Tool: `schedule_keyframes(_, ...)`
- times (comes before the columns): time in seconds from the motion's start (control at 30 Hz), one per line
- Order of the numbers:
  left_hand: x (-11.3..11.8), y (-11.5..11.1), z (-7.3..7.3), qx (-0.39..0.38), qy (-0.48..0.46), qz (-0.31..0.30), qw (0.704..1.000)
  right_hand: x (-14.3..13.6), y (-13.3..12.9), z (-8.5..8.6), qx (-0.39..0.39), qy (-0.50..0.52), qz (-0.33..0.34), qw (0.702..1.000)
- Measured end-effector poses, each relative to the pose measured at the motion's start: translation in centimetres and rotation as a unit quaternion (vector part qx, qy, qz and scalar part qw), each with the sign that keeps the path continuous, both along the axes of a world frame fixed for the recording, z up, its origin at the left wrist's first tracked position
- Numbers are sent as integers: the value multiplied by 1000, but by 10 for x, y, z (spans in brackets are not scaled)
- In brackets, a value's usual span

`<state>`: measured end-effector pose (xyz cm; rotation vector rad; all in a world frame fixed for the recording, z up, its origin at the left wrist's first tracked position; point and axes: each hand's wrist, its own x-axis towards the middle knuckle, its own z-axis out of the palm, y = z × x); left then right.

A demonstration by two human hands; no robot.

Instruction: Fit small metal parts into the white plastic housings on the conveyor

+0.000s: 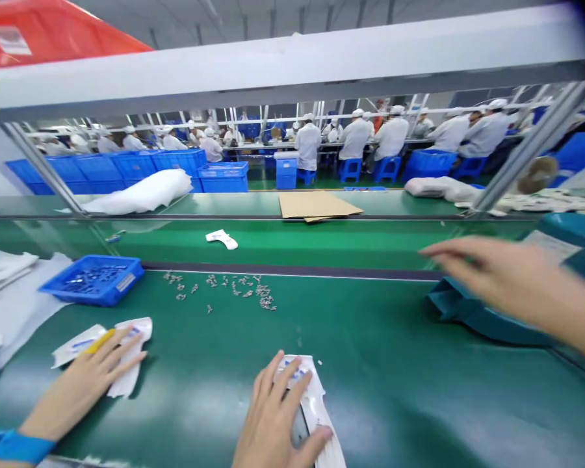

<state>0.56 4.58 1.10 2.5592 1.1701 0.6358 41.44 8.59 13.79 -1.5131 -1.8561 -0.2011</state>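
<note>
My left hand (280, 416) lies palm down at the bottom centre, fingers spread over a long white printed packet (319, 406), its thumb resting on the packet's edge. At the right my right hand (502, 279) is raised above a teal bag (487, 318). Motion blurs its fingers, and whether they hold anything is unclear. Small metallic parts (266, 298) lie scattered on the green table (370, 364), beyond my left hand. Another person's hand (90, 380), with a blue wristband, rests on white packets (131, 364) at the left, with something yellow by its fingers.
A blue tray (95, 296) of small parts stands at the left beside white sheets (19, 305). Beyond the table edge, a curved white piece (223, 239) lies on a green strip. Cardboard (316, 205) lies farther back, under a pale overhead beam (292, 62). People in white work beyond.
</note>
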Motion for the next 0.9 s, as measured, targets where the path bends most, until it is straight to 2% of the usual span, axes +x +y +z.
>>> schedule_keyframes(0.07,1,-3,0,-25,25,-18,999,-83,18,-29,-125,-30,133,983)
schedule_keyframes(0.1,1,-3,0,-35,32,-24,999,-121,28,-43,-162,-23,179,970)
schedule_keyframes(0.17,0,-2,1,-47,34,-28,998,-183,48,-71,-206,-18,222,953)
schedule_keyframes(0.2,-1,-1,2,-49,30,-28,998,-205,57,-82,-223,-19,231,947)
schedule_keyframes(0.27,-2,-2,3,-52,16,-25,998,-230,71,-100,-242,-24,215,946)
schedule_keyframes(0.4,0,-6,9,-73,12,-19,997,-232,83,-116,-242,-17,182,953)
schedule_keyframes(0.6,2,-8,21,-112,2,-7,994,-219,86,-116,-252,9,190,949)
schedule_keyframes(0.9,0,-10,15,-80,-18,9,997,-210,76,-116,-264,-12,178,948)
